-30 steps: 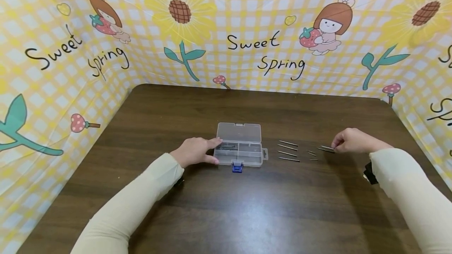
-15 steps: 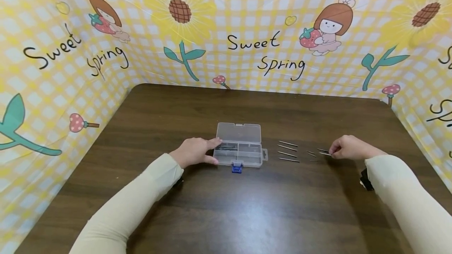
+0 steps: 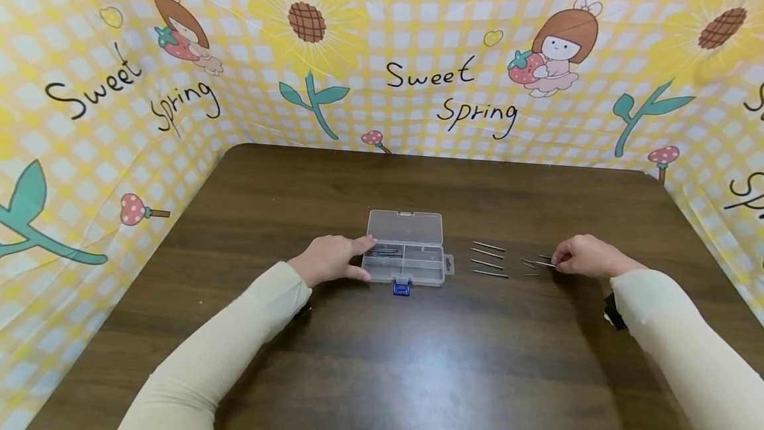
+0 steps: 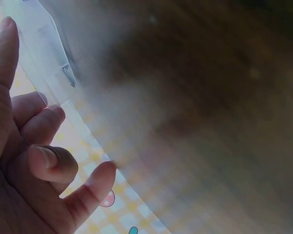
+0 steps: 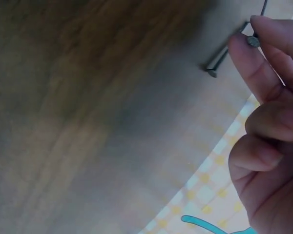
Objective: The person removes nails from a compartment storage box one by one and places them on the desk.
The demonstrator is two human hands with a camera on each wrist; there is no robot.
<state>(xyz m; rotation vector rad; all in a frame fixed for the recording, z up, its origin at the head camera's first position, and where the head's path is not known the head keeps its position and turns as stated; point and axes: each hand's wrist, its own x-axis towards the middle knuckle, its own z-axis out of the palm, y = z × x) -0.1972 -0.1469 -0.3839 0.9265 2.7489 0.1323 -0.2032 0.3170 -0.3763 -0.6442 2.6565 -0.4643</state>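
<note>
In the head view a clear plastic compartment box (image 3: pixel 444 272) stands with its lid (image 3: pixel 406 227) raised. My left hand (image 3: pixel 327 259) touches its left side, index finger and thumb extended along the edge. Several nails (image 3: pixel 384 253) lie in the back left compartment. To the right, my right hand (image 3: pixel 587 256) pinches a nail (image 3: pixel 544 264) between thumb and index finger, its head showing in the right wrist view. Another nail (image 5: pixel 219 61) lies on the table beside those fingertips. In the left wrist view, fingers (image 4: pixel 41 124) meet the box edge.
A row of several long nails (image 3: pixel 487 263) lies right of the box. Several shorter nails (image 3: pixel 532 275) lie between that row and my right hand. A blue latch (image 3: pixel 402 287) juts from the box front. Patterned cloth (image 3: pixel 418 32) surrounds the dark wooden table (image 3: pixel 382 363).
My right hand has drawn one nail away from the other beside it, moving toward me and slightly left. The left hand stays at the box.
</note>
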